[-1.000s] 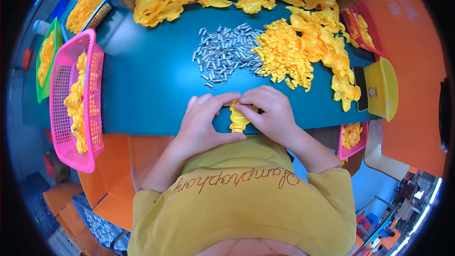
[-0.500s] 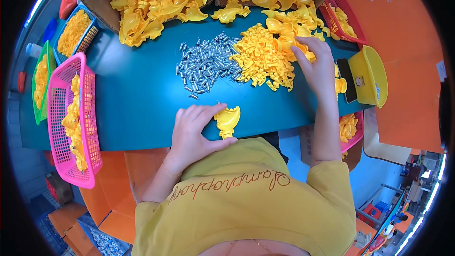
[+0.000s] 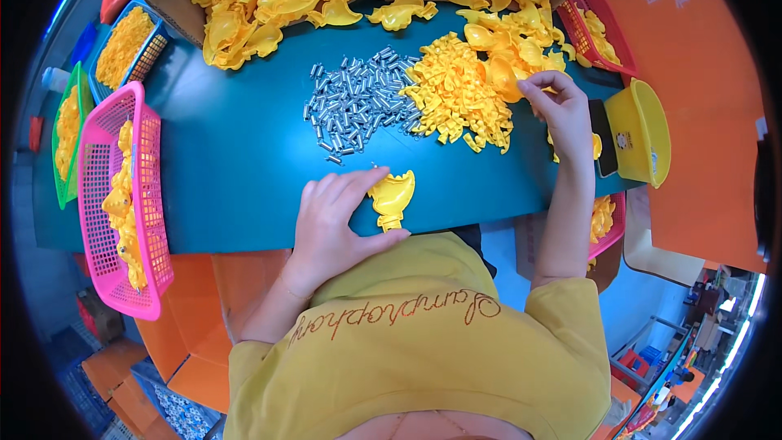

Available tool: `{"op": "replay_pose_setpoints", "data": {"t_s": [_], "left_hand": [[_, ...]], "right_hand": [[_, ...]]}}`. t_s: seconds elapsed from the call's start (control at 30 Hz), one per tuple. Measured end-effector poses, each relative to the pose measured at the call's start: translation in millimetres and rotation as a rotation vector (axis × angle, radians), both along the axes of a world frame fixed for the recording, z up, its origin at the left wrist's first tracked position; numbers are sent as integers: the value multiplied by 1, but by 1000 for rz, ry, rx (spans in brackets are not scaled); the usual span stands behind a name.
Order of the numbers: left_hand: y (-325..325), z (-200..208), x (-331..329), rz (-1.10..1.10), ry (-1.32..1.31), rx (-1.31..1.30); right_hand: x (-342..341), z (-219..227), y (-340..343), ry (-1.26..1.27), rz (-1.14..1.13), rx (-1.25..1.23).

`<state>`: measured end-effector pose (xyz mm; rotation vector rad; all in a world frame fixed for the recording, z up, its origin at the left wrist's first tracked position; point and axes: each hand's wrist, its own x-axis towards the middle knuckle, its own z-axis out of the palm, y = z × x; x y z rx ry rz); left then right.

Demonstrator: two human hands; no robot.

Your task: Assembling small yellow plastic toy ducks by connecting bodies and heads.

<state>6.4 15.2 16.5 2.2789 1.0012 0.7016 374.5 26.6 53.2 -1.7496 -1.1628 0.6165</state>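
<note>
Near the table's front edge, my left hand [image 3: 332, 210] grips a yellow plastic shell half [image 3: 393, 195], fingertips at its upper end and thumb at its lower end. The shell's hollow side appears to face up. My right hand [image 3: 564, 110] is at the right, beside a heap of yellow shell halves [image 3: 509, 57]. Its thumb and fingers are curled together in a pinch; anything between them is too small to make out. Left of it lie a pile of small yellow plastic parts [image 3: 456, 98] and a pile of short silver metal springs or pins [image 3: 358, 102].
Cardboard boxes of yellow shells [image 3: 277, 0] tip toward the teal table [image 3: 228, 171]. A pink basket [image 3: 151, 195] with yellow pieces sits at the left edge. At the right are a yellow tub [image 3: 643, 134], a dark phone-like slab [image 3: 604, 134] and a red basket [image 3: 615, 28].
My right hand has drawn back slightly to the right from the heap of shells, its fingers more curled. My left hand stays around the shell half, with little movement.
</note>
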Motion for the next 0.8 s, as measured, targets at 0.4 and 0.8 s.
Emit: {"op": "replay_pose_setpoints", "data": {"t_s": [0.4,0.8], "left_hand": [[-1,0,0,-2,-4,12],[0,1,1,-4,-1,13]], "right_hand": [[-6,-8,-2,-289,-14,131],[-8,-5,5,-506,68,-28]]}}
